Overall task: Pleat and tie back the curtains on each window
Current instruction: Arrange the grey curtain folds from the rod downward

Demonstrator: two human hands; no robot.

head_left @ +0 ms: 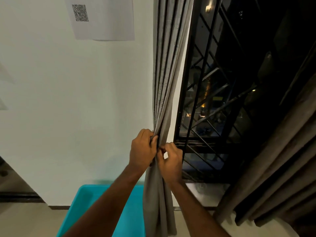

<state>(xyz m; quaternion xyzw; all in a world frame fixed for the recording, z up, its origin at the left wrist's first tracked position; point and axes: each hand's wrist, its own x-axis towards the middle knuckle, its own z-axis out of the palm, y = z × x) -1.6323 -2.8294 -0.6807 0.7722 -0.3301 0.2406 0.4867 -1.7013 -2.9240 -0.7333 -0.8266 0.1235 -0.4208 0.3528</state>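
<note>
1. Head view, centre: a grey curtain point(166, 74) hangs from 12 o'clock down to 6 o'clock, gathered into narrow vertical pleats against the white wall point(68, 100) and pinched to a narrow waist just below mid-frame.
2. Left hand point(142, 148): the forearm rises from 7 o'clock; the back of the hand faces the camera, and the fingers curl round the left edge of the gathered pleats, clasping the bundle at its waist.
3. Right hand point(171, 160): the forearm rises from 5 o'clock; the hand sits just below and beside the left one, touching it, its fingers curled against the right side of the bundle. Whether they pinch a fold or a tie cannot be told.
4. At 3 o'clock: a dark window point(230, 100) with a black diagonal grille, and a second, brown curtain point(277, 177) hanging at 4 o'clock.
5. At 6 o'clock: a turquoise bin point(130, 218) stands on the floor behind the forearms.
6. At 11 o'clock: a paper sheet point(102, 19) bearing a QR code is fixed to the wall.
</note>
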